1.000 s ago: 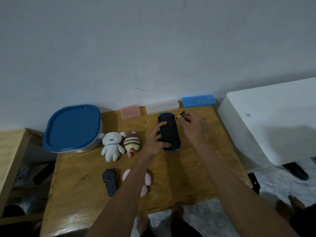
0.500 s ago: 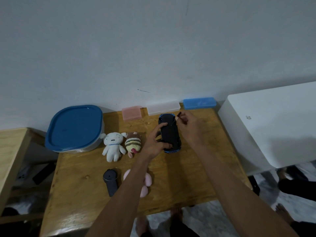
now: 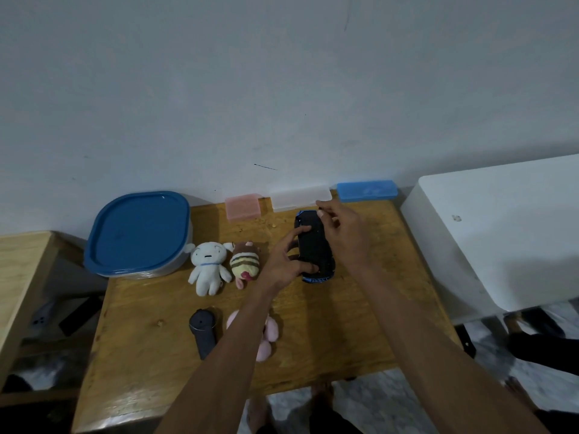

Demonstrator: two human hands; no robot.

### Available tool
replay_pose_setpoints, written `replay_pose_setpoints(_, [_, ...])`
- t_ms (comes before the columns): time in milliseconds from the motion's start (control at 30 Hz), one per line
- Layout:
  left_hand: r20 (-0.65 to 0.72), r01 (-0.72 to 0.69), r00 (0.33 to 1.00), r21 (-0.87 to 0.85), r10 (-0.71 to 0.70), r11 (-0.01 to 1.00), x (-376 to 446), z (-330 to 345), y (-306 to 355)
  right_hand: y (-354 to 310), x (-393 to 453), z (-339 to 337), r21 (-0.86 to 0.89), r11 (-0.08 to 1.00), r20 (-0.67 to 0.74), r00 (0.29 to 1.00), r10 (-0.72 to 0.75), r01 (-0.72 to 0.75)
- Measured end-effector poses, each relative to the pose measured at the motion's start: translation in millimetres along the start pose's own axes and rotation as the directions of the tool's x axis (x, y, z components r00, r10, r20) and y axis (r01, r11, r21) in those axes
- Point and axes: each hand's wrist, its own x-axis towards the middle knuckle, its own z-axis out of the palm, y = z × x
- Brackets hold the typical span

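While the black toy car (image 3: 313, 249) is gripped on the wooden table (image 3: 313, 324) by the left hand (image 3: 282, 261), a small dark tool (image 3: 320, 212) is pinched at its far end by the right hand (image 3: 344, 233). Should the tip slip, the car could be shoved into the clear case (image 3: 300, 197).

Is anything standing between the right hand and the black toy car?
Nothing visible does. The left hand grips the toy car, and the right hand, pinching a small dark tool, is right at its far end.
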Motion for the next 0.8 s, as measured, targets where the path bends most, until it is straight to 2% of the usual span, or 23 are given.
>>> replay_pose_setpoints(200, [-0.017, 0.008, 1.0, -0.038, -0.008, 0.999, -1.4, 4.3, -3.5, -1.1, 3.3, 2.7, 0.058, 0.995, -0.056, 0.995, 0.078, -0.075])
replay_pose_setpoints(467, [-0.013, 0.003, 1.0, -0.06, -0.004, 0.998, 0.4, 6.3, -2.2, 2.9, -0.6, 1.8, -0.027, 0.998, -0.105, 0.992, -0.065, 0.063])
replay_pose_setpoints(667, [-0.005, 0.023, 1.0, -0.055, -0.024, 0.998, -0.6, 8.0, -5.7, 2.3, 1.3, 2.8, -0.008, 1.0, -0.089, 0.996, 0.016, -0.017])
replay_pose_setpoints(800, [0.002, 0.028, 1.0, -0.056, -0.028, 0.998, -1.2, 8.9, -7.1, 2.3, 0.1, 3.0, -0.049, 0.998, -0.089, 0.995, -0.049, 0.044])
